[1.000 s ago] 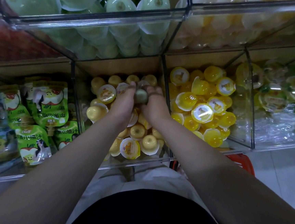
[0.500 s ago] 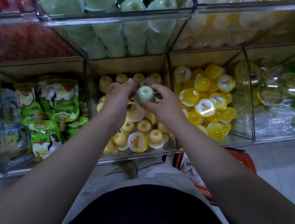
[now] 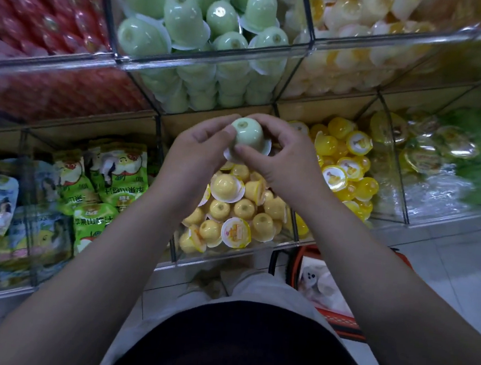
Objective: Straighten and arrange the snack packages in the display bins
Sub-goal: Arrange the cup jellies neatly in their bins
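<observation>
Nearest me, a red plastic basket (image 3: 340,322) sits on the floor (image 3: 459,259). Above the clear plastic bin (image 3: 256,256) of pale yellow jelly cups (image 3: 227,187), my left grip (image 3: 197,158) and right grip (image 3: 287,163) both pinch one pale green domed jelly cup (image 3: 249,132), fingers curled round it. Farther back, a higher clear bin (image 3: 215,60) holds matching green cups (image 3: 183,20).

Both hands lifted the green jelly cup (image 3: 248,134) clear of the bin.
</observation>
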Demonstrator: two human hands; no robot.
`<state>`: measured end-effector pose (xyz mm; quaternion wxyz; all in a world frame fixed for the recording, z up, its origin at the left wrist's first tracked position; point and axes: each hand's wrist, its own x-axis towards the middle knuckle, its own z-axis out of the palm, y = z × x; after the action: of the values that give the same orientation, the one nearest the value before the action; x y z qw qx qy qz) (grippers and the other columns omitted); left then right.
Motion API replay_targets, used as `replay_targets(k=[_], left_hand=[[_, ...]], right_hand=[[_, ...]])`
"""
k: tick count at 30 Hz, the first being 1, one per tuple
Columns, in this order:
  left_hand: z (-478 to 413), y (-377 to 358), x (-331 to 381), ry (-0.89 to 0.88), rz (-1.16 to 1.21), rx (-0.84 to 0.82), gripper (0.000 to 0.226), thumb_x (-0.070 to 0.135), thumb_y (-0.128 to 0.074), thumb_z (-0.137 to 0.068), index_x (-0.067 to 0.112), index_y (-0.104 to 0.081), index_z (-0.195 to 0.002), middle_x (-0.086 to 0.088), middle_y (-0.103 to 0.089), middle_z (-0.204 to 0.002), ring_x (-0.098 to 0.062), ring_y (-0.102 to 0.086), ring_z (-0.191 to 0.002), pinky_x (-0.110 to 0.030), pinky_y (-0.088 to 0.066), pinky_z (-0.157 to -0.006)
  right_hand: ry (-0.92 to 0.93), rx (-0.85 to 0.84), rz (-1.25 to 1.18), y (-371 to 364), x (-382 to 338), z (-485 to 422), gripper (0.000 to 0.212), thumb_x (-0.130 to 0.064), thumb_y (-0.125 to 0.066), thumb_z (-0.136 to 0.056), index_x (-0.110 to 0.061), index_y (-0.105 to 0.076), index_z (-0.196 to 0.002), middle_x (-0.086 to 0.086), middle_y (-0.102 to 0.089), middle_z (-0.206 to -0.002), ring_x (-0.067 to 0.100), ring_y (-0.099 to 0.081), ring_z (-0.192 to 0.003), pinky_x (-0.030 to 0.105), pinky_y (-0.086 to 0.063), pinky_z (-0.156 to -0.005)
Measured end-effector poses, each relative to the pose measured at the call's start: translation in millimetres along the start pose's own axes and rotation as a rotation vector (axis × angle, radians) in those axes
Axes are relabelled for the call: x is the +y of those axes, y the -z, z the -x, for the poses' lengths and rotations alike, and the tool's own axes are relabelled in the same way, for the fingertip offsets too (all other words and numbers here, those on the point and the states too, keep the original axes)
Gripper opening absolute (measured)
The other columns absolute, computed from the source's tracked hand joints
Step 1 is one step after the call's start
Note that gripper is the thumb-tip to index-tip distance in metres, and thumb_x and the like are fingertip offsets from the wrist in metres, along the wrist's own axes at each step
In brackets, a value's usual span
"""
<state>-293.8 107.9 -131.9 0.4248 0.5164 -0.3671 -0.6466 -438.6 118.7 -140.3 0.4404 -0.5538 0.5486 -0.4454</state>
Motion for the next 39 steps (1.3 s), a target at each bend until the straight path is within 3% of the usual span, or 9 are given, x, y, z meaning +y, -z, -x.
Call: replay_targets(k=[5,9,12,16,20,28,32,35,39], left_hand=[[4,0,22,-0.107,-0.045,-0.042,0.033,0.010,-0.062,-0.091,0.005,-0.064,-0.124,-0.011,-0.071,-0.116,-0.028,-0.065,-0.113,-0.042,-0.049,-0.103],[3,-2,38,-0.139,-0.060,-0.077,0.042,0.018,-0.063,-0.084,0.009,-0.064,-0.124,-0.011,-0.071,-0.116,-0.029,-0.065,-0.114,-0.050,-0.047,-0.105],[-3,-1,49,-0.190,-0.077,-0.093,0.030,0.008,-0.060,-0.092,0.009,-0.065,-0.122,-0.010,-0.072,-0.113,-0.026,-0.067,-0.110,-0.043,-0.051,-0.101],[-13,1,67,-0.243,-0.130,-0.103,0.033,0.007,-0.060,-0.094,0.006,-0.062,-0.127,-0.007,-0.072,-0.114,-0.019,-0.067,-0.110,-0.033,-0.053,-0.096],[-25,2,84,-0.290,-0.162,-0.070,0.031,0.003,-0.060,-0.094,0.008,-0.064,-0.124,0.000,-0.074,-0.106,-0.009,-0.069,-0.099,-0.018,-0.052,-0.082],[-57,5,116,-0.321,-0.211,0.023,0.025,0.004,-0.067,-0.090,0.011,-0.070,-0.113,0.000,-0.076,-0.100,-0.011,-0.071,-0.098,-0.023,-0.054,-0.085],[-69,1,133,-0.327,-0.252,0.045,0.027,0.006,-0.067,-0.090,0.014,-0.070,-0.116,0.003,-0.075,-0.102,-0.004,-0.070,-0.095,-0.016,-0.052,-0.081],[-81,-4,146,-0.324,-0.256,0.052,0.028,0.003,-0.064,-0.092,0.012,-0.068,-0.118,0.002,-0.074,-0.103,-0.001,-0.069,-0.093,-0.012,-0.050,-0.076],[-105,-12,160,-0.323,-0.271,0.045,0.033,0.001,-0.061,-0.093,0.014,-0.065,-0.123,0.005,-0.072,-0.109,0.000,-0.067,-0.100,-0.013,-0.050,-0.082]], right_hand=[[0.067,0.069,0.028,2,-20,-5,0.032,-0.019,-0.079,-0.074,-0.034,-0.064,-0.098,-0.021,-0.067,-0.092,-0.004,-0.063,-0.089,0.017,-0.051,-0.082],[0.103,0.119,0.077,3,-34,-12,0.032,-0.034,-0.078,-0.070,-0.043,-0.062,-0.096,-0.023,-0.068,-0.092,0.000,-0.065,-0.096,0.022,-0.052,-0.087],[0.129,0.149,0.101,5,-42,-21,0.036,-0.044,-0.076,-0.068,-0.040,-0.064,-0.102,-0.014,-0.070,-0.102,0.009,-0.065,-0.102,0.030,-0.053,-0.091],[0.160,0.169,0.161,5,-50,-38,0.036,-0.039,-0.078,-0.073,-0.036,-0.066,-0.107,-0.012,-0.071,-0.104,0.015,-0.063,-0.107,0.041,-0.052,-0.092],[0.171,0.179,0.204,3,-55,-59,0.045,-0.045,-0.077,-0.073,-0.031,-0.068,-0.114,-0.007,-0.070,-0.109,0.017,-0.061,-0.110,0.043,-0.052,-0.092],[0.179,0.190,0.304,3,-70,-102,0.050,-0.047,-0.078,-0.073,-0.028,-0.067,-0.118,-0.002,-0.066,-0.110,0.013,-0.059,-0.105,0.031,-0.051,-0.090],[0.175,0.183,0.343,6,-81,-120,0.048,-0.044,-0.079,-0.076,-0.029,-0.065,-0.119,-0.008,-0.066,-0.110,0.012,-0.056,-0.107,0.016,-0.044,-0.084],[0.171,0.198,0.371,7,-88,-136,0.050,-0.040,-0.078,-0.078,-0.026,-0.063,-0.124,-0.013,-0.063,-0.112,0.013,-0.053,-0.110,0.018,-0.044,-0.088],[0.165,0.225,0.391,12,-96,-165,0.047,-0.037,-0.075,-0.081,-0.026,-0.061,-0.124,-0.019,-0.057,-0.107,0.013,-0.050,-0.110,0.010,-0.037,-0.084]])
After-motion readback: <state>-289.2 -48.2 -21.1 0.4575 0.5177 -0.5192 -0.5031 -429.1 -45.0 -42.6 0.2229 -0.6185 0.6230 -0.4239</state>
